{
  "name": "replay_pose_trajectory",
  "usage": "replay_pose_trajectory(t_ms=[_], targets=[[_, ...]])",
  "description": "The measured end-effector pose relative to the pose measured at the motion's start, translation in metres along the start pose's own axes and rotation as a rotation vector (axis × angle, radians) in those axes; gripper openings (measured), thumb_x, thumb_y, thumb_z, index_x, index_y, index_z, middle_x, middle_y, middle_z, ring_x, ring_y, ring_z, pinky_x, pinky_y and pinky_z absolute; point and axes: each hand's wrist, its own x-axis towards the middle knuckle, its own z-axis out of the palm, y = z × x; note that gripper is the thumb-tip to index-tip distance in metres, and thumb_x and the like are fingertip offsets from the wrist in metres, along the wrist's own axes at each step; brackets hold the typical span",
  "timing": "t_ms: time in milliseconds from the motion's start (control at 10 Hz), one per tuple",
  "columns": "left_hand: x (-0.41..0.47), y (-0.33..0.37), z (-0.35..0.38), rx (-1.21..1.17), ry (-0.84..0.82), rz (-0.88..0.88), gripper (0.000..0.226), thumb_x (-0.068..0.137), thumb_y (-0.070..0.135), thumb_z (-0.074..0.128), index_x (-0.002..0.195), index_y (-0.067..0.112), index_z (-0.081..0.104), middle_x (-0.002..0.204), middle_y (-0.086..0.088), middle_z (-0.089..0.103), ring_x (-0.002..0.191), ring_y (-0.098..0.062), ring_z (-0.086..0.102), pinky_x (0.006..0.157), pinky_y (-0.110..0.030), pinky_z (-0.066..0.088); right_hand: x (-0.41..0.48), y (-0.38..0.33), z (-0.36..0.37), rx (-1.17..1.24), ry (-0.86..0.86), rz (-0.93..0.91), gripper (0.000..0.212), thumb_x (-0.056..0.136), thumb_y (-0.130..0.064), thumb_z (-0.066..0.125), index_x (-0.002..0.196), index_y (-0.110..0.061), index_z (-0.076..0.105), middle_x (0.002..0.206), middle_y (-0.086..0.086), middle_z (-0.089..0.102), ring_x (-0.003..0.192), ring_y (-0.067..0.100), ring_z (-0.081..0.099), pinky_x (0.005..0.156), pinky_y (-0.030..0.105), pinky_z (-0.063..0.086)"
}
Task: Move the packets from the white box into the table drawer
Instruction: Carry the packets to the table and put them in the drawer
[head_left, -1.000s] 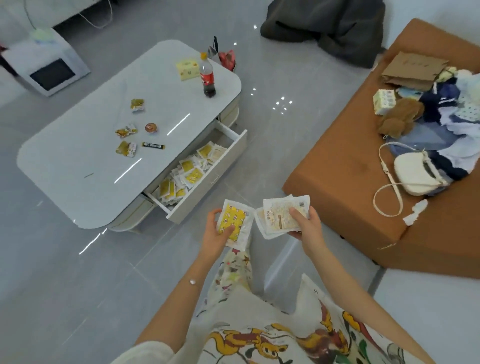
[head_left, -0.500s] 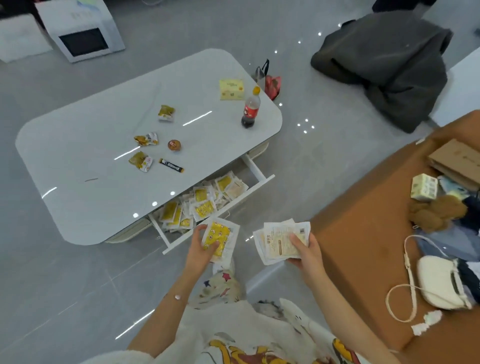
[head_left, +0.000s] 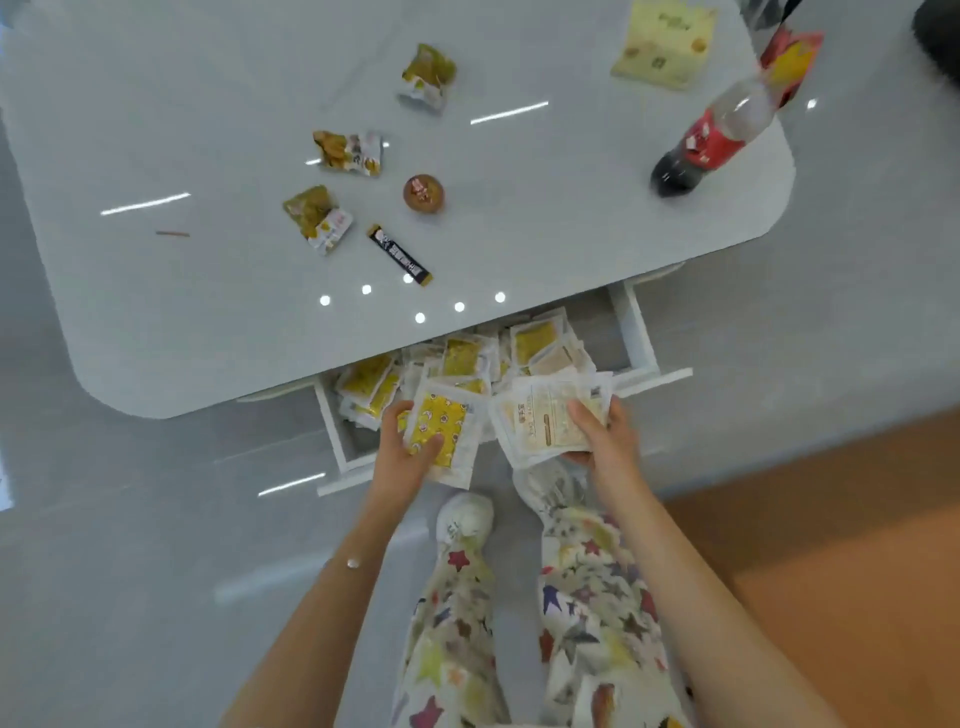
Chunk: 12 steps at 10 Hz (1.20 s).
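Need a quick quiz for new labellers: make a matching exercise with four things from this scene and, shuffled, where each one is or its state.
Things
1. yellow packet
2. pale packets
3. bottle
4. drawer

Places or states
A. on the table
B. held in the right hand
C. pulled open
D. held in the left hand

Pairs: 1-D, 2-B, 3-A, 4-C

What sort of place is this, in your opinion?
Most likely a home living room: a low white coffee table with a cola bottle and snacks on it, its open drawer full of packets, and a glossy floor.
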Motion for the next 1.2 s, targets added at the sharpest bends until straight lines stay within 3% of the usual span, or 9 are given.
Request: replay_pose_trajectory(t_ms=[100, 200, 300, 400, 600, 800, 900, 1000, 1200], targets=[[0.050, -0.039, 0.012, -0.047, 0.071, -0.059, 0.046, 0.089, 0.007, 0.064, 0.120, 0.029, 0.039, 0.113, -0.008, 0.062, 0.084, -0.010, 0.068, 0.068, -0.024, 0.056, 0.078, 0.025, 0.012, -0.080, -0.062, 0.020, 0.031, 0.091, -0.018, 0.065, 0.121, -0.017, 0.056, 0.113, 0.008, 0.070, 0.102, 0.024, 0.069, 0.081, 0.048, 0.058], [0.093, -0.062, 0.020, -0.086, 0.132, -0.078, 0.046, 0.089, 0.009, 0.064, 0.121, 0.030, 0.039, 0.114, -0.009, 0.063, 0.087, -0.013, 0.068, 0.074, -0.031, 0.057, 0.136, 0.036, 0.022, -0.145, -0.143, 0.045, 0.027, 0.091, -0.020, 0.065, 0.117, -0.020, 0.058, 0.115, 0.008, 0.070, 0.103, 0.024, 0.069, 0.082, 0.048, 0.058], [0.122, -0.076, 0.027, -0.103, 0.155, -0.072, 0.046, 0.087, 0.014, 0.066, 0.119, 0.035, 0.039, 0.120, -0.011, 0.060, 0.098, -0.025, 0.067, 0.086, -0.046, 0.056, 0.177, 0.038, 0.030, -0.210, -0.191, 0.046, 0.030, 0.089, -0.022, 0.067, 0.118, -0.018, 0.058, 0.115, 0.006, 0.070, 0.101, 0.023, 0.069, 0.073, 0.041, 0.060], [0.140, -0.084, 0.035, -0.091, 0.210, -0.074, 0.048, 0.082, 0.022, 0.068, 0.117, 0.039, 0.040, 0.122, -0.008, 0.060, 0.101, -0.024, 0.066, 0.087, -0.046, 0.056, 0.205, 0.039, 0.034, -0.282, -0.211, 0.039, 0.025, 0.090, -0.022, 0.067, 0.113, -0.021, 0.059, 0.113, 0.003, 0.069, 0.098, 0.019, 0.070, 0.063, 0.030, 0.058], [0.158, -0.100, 0.049, -0.042, 0.420, -0.046, 0.046, 0.090, 0.014, 0.062, 0.128, 0.026, 0.037, 0.111, 0.010, 0.060, 0.093, -0.005, 0.064, 0.080, -0.021, 0.052, 0.245, 0.050, 0.032, -0.405, -0.159, -0.015, 0.023, 0.088, -0.018, 0.068, 0.110, -0.022, 0.061, 0.113, -0.003, 0.068, 0.101, 0.012, 0.067, 0.086, 0.031, 0.056], [0.168, -0.113, 0.057, 0.104, 0.557, -0.036, 0.047, 0.087, 0.019, 0.064, 0.129, 0.020, 0.043, 0.114, 0.006, 0.054, 0.099, -0.014, 0.056, 0.083, -0.028, 0.049, 0.265, 0.063, 0.031, -0.573, -0.115, -0.118, 0.022, 0.086, -0.018, 0.070, 0.104, -0.019, 0.059, 0.100, -0.009, 0.065, 0.086, 0.000, 0.062, 0.064, 0.010, 0.050], [0.173, -0.123, 0.055, 0.183, 0.599, -0.018, 0.050, 0.082, 0.022, 0.068, 0.127, 0.019, 0.047, 0.123, -0.003, 0.051, 0.106, -0.018, 0.052, 0.090, -0.035, 0.048, 0.274, 0.072, 0.029, -0.681, -0.080, -0.183, 0.023, 0.082, -0.023, 0.074, 0.100, -0.018, 0.061, 0.109, 0.003, 0.063, 0.091, 0.009, 0.063, 0.067, 0.014, 0.053], [0.170, -0.122, 0.059, 0.287, 0.620, -0.005, 0.055, 0.081, 0.021, 0.070, 0.131, 0.014, 0.047, 0.128, -0.012, 0.046, 0.115, -0.027, 0.046, 0.099, -0.036, 0.041, 0.272, 0.072, 0.027, -0.788, -0.026, -0.220, 0.041, 0.077, -0.032, 0.076, 0.113, -0.020, 0.059, 0.119, 0.004, 0.052, 0.108, 0.021, 0.057, 0.090, 0.036, 0.054], [0.146, -0.101, 0.061, 0.544, 0.618, 0.114, 0.056, 0.084, 0.028, 0.066, 0.137, 0.021, 0.047, 0.142, -0.015, 0.037, 0.129, -0.033, 0.037, 0.105, -0.049, 0.036, 0.239, 0.049, 0.025, -0.948, -0.056, -0.402, 0.061, 0.082, -0.039, 0.069, 0.136, -0.024, 0.045, 0.139, 0.007, 0.041, 0.130, 0.025, 0.038, 0.106, 0.046, 0.039]])
